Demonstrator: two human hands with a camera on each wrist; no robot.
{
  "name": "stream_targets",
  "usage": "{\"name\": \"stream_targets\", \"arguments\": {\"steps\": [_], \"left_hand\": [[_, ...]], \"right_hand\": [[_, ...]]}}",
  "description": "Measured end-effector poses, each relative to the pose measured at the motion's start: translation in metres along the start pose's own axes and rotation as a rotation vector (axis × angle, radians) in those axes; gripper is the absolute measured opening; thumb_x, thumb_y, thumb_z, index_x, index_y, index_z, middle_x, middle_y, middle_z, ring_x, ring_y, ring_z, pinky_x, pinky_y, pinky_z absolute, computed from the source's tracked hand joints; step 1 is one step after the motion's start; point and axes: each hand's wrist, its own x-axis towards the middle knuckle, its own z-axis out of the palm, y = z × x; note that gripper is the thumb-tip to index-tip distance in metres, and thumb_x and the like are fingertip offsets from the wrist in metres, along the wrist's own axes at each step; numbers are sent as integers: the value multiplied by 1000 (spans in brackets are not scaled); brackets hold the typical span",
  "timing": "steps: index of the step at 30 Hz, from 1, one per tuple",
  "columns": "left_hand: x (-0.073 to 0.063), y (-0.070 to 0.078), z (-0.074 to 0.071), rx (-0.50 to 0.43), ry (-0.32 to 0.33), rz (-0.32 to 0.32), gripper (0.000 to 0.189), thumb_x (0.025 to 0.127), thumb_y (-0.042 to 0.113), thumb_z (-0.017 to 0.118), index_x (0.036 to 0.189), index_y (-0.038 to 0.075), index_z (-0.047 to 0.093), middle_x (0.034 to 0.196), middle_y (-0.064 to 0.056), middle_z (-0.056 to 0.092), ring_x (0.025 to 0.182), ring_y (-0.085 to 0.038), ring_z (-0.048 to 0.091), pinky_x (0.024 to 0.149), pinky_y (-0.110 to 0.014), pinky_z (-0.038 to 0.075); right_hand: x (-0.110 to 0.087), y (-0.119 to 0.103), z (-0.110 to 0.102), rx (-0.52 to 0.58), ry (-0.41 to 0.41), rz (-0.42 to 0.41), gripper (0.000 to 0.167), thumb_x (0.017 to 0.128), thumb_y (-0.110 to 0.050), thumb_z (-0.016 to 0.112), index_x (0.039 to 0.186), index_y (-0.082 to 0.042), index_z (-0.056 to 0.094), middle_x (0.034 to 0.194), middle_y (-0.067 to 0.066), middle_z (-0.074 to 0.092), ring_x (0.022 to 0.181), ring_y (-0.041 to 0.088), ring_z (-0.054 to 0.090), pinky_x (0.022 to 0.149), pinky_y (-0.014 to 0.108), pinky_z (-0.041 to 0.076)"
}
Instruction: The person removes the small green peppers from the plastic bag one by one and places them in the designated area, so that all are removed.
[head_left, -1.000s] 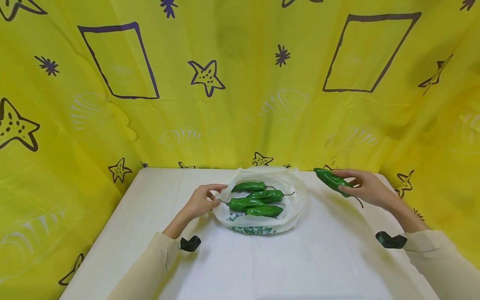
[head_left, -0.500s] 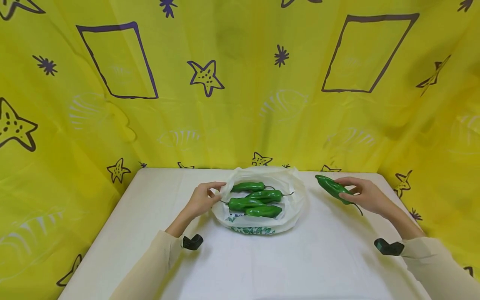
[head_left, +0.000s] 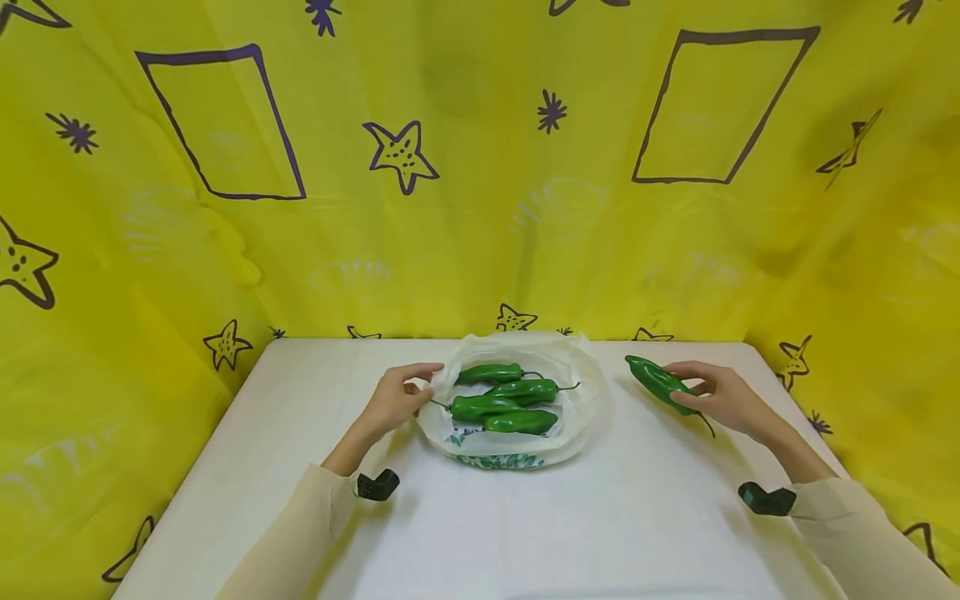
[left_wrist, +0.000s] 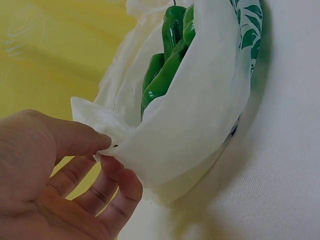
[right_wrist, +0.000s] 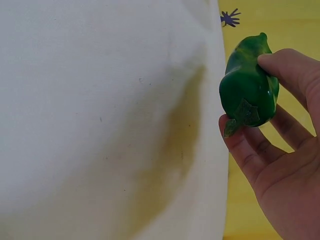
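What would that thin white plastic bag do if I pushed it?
The bag would probably feel floppy, because its sides crease easily. The long, smooth green peppers inside might slide or roll, since they look shiny and rounded.

Yellow star-printed cloth (head_left: 472, 242) hangs behind a white table (head_left: 570, 525).

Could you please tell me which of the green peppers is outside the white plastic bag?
It is the green pepper pinched in the right hand, held apart from the white plastic bag; the four other peppers lie inside it.
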Motion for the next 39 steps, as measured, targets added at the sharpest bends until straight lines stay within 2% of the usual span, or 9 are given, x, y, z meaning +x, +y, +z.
{"name": "stream_targets", "arguments": {"steps": [5, 14, 22, 31, 39], "left_hand": [[-3, 3, -2, -35, -7, -17, 45, 94, -6, 66, 137, 5, 66, 122, -20, 62, 54, -12, 47, 51, -24, 43], [-3, 2, -2, -30, -2, -20, 45, 94, -6, 66, 137, 6, 66, 122, -19, 62, 56, -12, 47, 51, -24, 44], [-3, 3, -2, -39, 3, -30, 45, 94, -7, 65, 137, 6, 66, 122, -19, 62, 56, -13, 47, 52, -24, 43], [-3, 2, -1, -40, 5, -38, 45, 93, -7, 65, 136, 6, 66, 122, -20, 63, 56, -14, 47, 52, -24, 43], [-3, 2, -1, -39, 2, -32, 45, 93, -7, 66, 136, 6, 67, 122, -20, 63, 55, -13, 47, 52, -24, 44]], "right_hand": [[0, 3, 5, 18, 5, 29, 49, 98, -20, 71, 141, -3, 59, 139, 28, 56, 100, 34, 66, 73, 26, 57], [-2, 10, 15, 13, 23, 103, 54, 98, -27, 72, 144, -3, 56, 136, 29, 57, 102, 34, 66, 76, 27, 56], [-1, 16, 21, 45, 34, 164, 57, 99, -32, 70, 146, -3, 54, 137, 32, 55, 109, 43, 64, 82, 42, 59], [-2, 19, 24, 72, 60, 168, 57, 99, -32, 69, 145, -2, 54, 135, 33, 55, 111, 46, 64, 76, 28, 56], [0, 22, 26, 25, 81, 162, 57, 99, -34, 69, 144, -2, 55, 133, 32, 58, 107, 45, 66, 75, 30, 55]]}}
